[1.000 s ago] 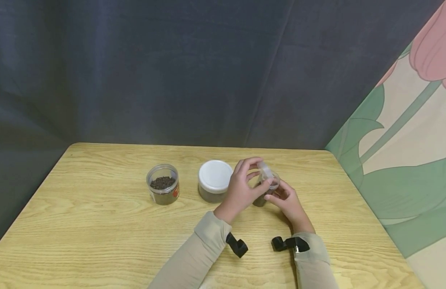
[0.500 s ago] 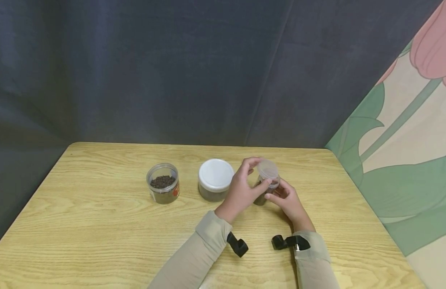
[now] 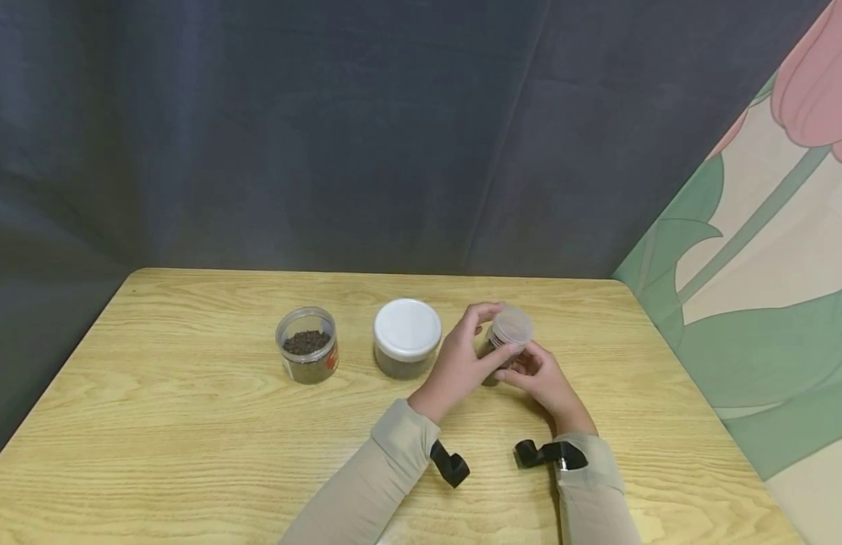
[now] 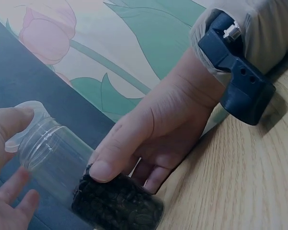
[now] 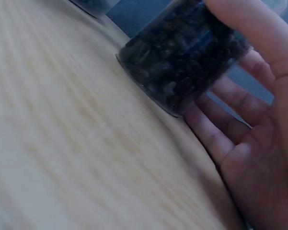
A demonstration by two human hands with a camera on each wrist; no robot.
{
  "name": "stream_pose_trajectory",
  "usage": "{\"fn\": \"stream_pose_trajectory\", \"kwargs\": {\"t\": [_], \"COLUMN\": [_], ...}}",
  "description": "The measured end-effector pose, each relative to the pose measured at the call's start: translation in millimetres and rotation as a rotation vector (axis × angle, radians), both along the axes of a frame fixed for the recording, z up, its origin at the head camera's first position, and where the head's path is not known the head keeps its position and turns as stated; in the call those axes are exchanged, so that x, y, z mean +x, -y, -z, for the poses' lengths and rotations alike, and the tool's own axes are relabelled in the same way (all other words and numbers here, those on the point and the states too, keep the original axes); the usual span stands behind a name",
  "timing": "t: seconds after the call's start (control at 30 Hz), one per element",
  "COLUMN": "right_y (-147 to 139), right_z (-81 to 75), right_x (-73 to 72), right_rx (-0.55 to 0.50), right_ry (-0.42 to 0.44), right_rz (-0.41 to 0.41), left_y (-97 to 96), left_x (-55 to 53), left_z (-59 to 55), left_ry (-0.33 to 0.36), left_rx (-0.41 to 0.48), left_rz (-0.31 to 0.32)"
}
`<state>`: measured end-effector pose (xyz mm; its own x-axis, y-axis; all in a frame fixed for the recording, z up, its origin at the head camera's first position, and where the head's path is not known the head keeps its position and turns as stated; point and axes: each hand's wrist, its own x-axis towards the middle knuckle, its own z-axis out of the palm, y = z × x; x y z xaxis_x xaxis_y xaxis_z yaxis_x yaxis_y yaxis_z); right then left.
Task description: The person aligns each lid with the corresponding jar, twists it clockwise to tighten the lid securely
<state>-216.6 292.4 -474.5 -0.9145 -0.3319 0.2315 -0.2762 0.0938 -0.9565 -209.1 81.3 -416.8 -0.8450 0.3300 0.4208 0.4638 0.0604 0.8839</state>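
Observation:
A small clear screw-top jar (image 4: 117, 203), partly filled with dark bean-like pieces, stands on the table at the right in the head view. My right hand (image 3: 550, 390) grips its side, thumb in front and fingers behind. Between thumb and fingers, my left hand (image 3: 458, 367) pinches a translucent lid (image 3: 512, 324) at the jar's mouth. In the left wrist view the lid looks slightly tilted against the threaded neck; whether it is seated I cannot tell. Up close, the right wrist view shows the jar's dark contents and its base at the wood.
Left of the hands stands a wider jar with a white lid (image 3: 407, 329). Farther left, a lidless clear jar (image 3: 308, 371) holds dark brown granules. The wooden table (image 3: 189, 439) ends at a dark curtain (image 3: 325, 151) behind; a flowered cloth (image 3: 775, 341) hangs at the right.
The lid has gone from steeply tilted above the jar's mouth to lying nearly flat over it, lowered by my left hand. My right hand keeps its grip on the jar.

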Motion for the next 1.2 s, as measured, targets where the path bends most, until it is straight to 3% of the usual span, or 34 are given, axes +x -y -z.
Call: {"fn": "stream_pose_trajectory", "kwargs": {"t": [0.23,0.47,0.73,1.2], "right_y": [-9.6,-11.3,-9.2,-11.5], "right_z": [-0.7,-1.9,-1.2,1.8], "right_x": [0.4,0.7,-0.4,-1.2], "right_rx": [0.004,0.014,0.017,0.026], "right_ry": [0.064,0.069,0.076,0.066], "right_rz": [0.007,0.003,0.018,0.01], "left_y": [-1.7,-4.1,-3.6,-1.3], "left_x": [-1.8,-2.4,-2.7,-2.0], "left_z": [4.6,6.2,8.5,7.6], "left_ry": [0.015,0.033,0.111,0.175], "left_rx": [-0.037,-0.045,0.006,0.053], "left_rz": [-0.026,-0.022,-0.01,0.007]}}
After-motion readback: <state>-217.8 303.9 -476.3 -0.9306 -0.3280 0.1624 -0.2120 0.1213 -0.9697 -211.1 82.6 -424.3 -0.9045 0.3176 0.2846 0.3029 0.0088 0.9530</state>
